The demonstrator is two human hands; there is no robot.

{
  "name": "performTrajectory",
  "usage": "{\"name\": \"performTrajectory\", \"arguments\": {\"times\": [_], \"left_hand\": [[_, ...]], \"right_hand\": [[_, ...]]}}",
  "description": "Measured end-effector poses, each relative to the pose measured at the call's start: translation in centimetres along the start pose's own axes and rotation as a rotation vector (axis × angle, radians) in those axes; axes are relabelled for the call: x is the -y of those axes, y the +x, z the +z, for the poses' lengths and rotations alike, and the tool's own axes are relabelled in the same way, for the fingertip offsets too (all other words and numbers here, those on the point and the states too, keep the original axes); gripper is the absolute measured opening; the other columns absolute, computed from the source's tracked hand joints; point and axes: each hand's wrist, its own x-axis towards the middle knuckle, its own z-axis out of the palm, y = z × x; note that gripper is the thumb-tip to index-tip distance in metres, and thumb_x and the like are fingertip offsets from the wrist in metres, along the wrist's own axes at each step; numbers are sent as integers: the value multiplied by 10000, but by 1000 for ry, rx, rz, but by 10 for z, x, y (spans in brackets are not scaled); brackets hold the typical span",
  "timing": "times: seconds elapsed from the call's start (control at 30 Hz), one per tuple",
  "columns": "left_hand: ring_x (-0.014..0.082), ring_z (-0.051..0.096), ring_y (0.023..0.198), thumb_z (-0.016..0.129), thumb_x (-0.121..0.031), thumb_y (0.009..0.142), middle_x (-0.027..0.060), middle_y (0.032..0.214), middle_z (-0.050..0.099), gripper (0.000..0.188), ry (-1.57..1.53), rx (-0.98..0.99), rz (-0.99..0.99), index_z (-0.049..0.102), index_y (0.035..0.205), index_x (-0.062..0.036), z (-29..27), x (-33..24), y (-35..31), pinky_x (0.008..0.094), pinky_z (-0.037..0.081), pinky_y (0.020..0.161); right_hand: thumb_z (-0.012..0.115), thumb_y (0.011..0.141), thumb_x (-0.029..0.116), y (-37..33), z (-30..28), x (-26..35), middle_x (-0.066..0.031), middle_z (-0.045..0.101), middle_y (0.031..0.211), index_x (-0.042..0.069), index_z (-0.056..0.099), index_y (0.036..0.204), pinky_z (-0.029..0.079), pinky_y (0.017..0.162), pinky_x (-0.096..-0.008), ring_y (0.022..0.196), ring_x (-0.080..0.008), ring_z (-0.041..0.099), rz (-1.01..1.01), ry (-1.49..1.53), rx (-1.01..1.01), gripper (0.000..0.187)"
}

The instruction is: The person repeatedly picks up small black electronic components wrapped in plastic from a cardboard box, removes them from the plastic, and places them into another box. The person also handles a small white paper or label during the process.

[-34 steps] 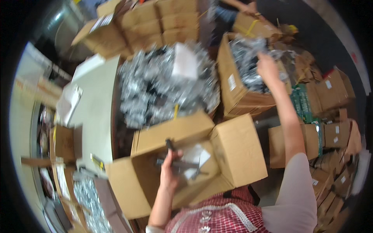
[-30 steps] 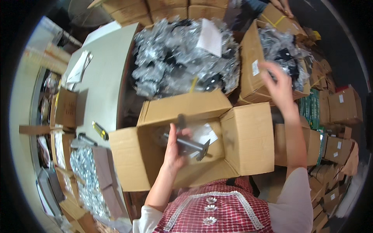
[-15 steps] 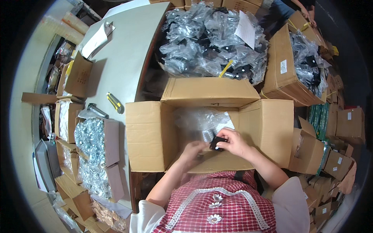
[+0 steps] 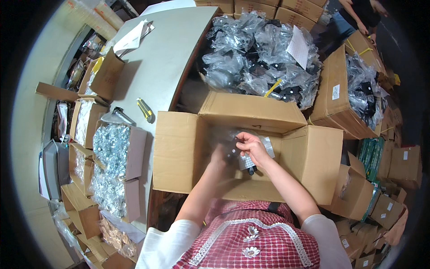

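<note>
In front of me stands an open cardboard box, and both my hands are inside it. My right hand pinches a small black part with a white dot at its edge. My left hand is close against the other side of that part; motion blur and shadow hide its fingers. A white sheet with a printed grid lies in the box under my right hand. Beside it, a short dark cylindrical piece shows below my wrist. Clear plastic lies behind the hands, partly hidden.
Beyond the box is a heap of black parts in clear bags. A grey table at left bears a yellow cutter knife and boxes of bagged metal pieces. Cartons crowd the right; another person stands far right.
Both hands have moved farther into the box and leftward with the black part. The dark cylindrical piece has come into sight below my right hand. The whole view has shifted slightly.
</note>
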Motion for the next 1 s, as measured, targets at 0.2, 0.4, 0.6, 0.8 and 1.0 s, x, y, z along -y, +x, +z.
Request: {"name": "performTrajectory", "arguments": {"times": [0.2,0.4,0.6,0.8,1.0], "left_hand": [[207,690,915,547,-297,1050,63,1082,705,299,-132,-303,187,673,1195,-68,-18,35,44,362,575,742],[211,684,904,588,-324,1034,96,1059,727,338,968,-600,595,728,1144,-37,-8,34,22,339,545,755],[138,616,802,641,-268,1022,66,975,697,266,918,-83,486,712,1121,-32,71,-3,-85,331,531,716],[174,600,973,643,-152,1006,67,980,637,127,1198,291,780,698,1030,-41,115,-22,-164,321,484,886],[191,572,959,752,-64,877,72,1045,617,140,1093,575,801,686,996,-28,170,-26,-214,341,465,912]], "right_hand": [[698,893,36,63,4,-37,18,657,962,79,668,1066,486,637,-270,829,-88,608,122,-89,-136,180],[676,902,36,36,-18,-24,-6,687,940,66,690,1034,488,628,-264,785,-104,622,28,-135,-177,136],[697,924,78,-20,-31,20,-48,717,1001,70,660,1199,532,643,-257,812,-125,680,9,-54,-143,277],[756,875,38,-74,-26,40,-60,716,1030,13,643,1309,558,759,-266,893,-124,688,-61,-103,87,449],[771,870,-23,-140,-33,79,-22,628,1003,-2,663,1034,527,820,-282,917,-126,641,-610,-584,-137,197]]}}
